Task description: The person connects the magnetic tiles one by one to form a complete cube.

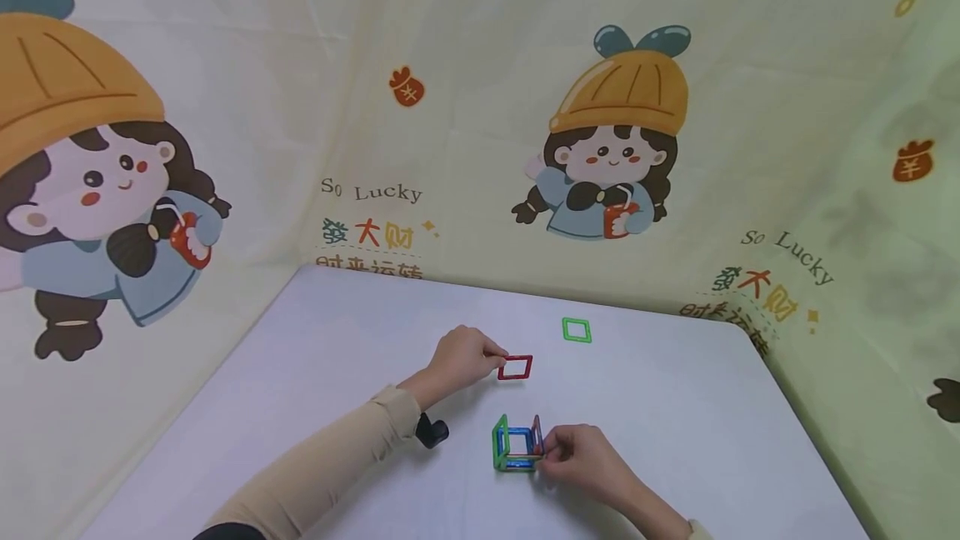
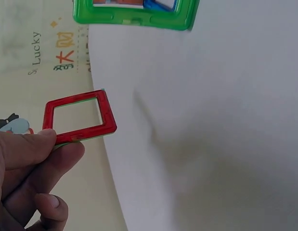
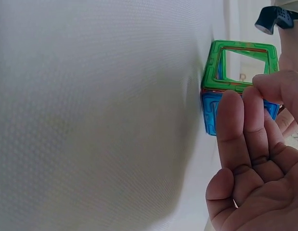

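A red square magnetic tile (image 1: 515,377) is pinched at one corner between the thumb and finger of my left hand (image 1: 463,357), held above the table. In the left wrist view, thin green shows along the edge of that red tile (image 2: 109,115). Nearer to me stands a small box of magnetic tiles (image 1: 497,450) with green, blue and reddish sides. At its right side, my right hand (image 1: 588,461) pinches the edge with thumb and fingers. The right wrist view shows a green tile (image 3: 245,44) above a blue one (image 3: 210,118), partly hidden by the fingers.
A loose green square tile (image 1: 577,341) lies farther back on the white table (image 1: 337,357). Behind the table hangs a printed cloth (image 1: 480,148). A black device (image 1: 432,432) sits at my left wrist, under the sleeve.
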`<action>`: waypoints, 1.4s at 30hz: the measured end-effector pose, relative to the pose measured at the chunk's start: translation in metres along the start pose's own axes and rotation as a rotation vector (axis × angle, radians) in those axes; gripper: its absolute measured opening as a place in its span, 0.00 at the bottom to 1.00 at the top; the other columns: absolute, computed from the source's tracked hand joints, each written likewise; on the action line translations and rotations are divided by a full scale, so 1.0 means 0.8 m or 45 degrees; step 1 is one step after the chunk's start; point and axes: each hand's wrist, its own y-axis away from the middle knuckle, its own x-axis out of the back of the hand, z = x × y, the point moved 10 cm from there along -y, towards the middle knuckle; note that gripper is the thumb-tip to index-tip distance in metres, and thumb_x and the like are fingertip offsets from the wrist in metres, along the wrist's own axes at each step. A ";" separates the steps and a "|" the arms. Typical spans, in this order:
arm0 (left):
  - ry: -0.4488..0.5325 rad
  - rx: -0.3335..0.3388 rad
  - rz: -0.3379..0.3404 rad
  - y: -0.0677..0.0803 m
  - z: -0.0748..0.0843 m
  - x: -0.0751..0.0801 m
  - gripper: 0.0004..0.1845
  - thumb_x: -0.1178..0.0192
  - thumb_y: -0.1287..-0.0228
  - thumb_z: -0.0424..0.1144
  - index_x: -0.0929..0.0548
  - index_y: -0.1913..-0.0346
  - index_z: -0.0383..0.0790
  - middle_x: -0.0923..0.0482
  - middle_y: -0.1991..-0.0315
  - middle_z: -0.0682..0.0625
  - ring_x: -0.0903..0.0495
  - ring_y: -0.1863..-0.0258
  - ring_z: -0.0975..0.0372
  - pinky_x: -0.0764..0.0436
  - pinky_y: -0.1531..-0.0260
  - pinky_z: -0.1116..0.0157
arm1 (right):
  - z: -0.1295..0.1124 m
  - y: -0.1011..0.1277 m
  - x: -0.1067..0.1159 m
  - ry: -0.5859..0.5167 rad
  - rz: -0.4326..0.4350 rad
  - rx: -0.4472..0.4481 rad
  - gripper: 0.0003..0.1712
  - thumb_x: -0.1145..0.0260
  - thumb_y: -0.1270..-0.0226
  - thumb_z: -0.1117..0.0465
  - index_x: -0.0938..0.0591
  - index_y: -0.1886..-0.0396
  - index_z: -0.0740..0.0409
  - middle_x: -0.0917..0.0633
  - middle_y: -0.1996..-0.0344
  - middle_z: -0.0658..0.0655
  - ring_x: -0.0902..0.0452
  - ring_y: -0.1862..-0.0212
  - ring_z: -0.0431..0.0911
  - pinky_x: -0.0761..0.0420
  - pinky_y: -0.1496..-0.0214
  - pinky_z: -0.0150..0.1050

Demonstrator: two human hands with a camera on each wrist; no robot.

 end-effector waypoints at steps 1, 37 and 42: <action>0.000 0.002 -0.002 0.003 -0.001 -0.001 0.05 0.28 0.36 0.43 0.05 0.59 0.54 0.09 0.66 0.58 0.25 0.75 0.67 0.29 0.75 0.68 | 0.000 0.000 -0.001 0.000 -0.002 0.005 0.05 0.25 0.45 0.66 0.14 0.70 0.58 0.14 0.77 0.48 0.23 0.72 0.39 0.26 0.68 0.30; -0.003 -0.014 -0.012 0.028 -0.005 -0.008 0.05 0.28 0.36 0.44 0.05 0.60 0.55 0.09 0.67 0.58 0.31 0.79 0.69 0.35 0.78 0.69 | -0.003 -0.002 0.001 0.029 0.002 -0.014 0.05 0.24 0.43 0.65 0.14 0.69 0.58 0.15 0.76 0.48 0.23 0.71 0.41 0.24 0.69 0.30; -0.006 -0.025 -0.005 0.031 -0.003 -0.008 0.04 0.28 0.36 0.44 0.05 0.60 0.54 0.09 0.68 0.57 0.31 0.79 0.69 0.35 0.77 0.70 | -0.001 -0.002 0.001 0.014 0.000 -0.011 0.05 0.25 0.43 0.65 0.14 0.69 0.58 0.15 0.76 0.49 0.23 0.71 0.40 0.24 0.69 0.30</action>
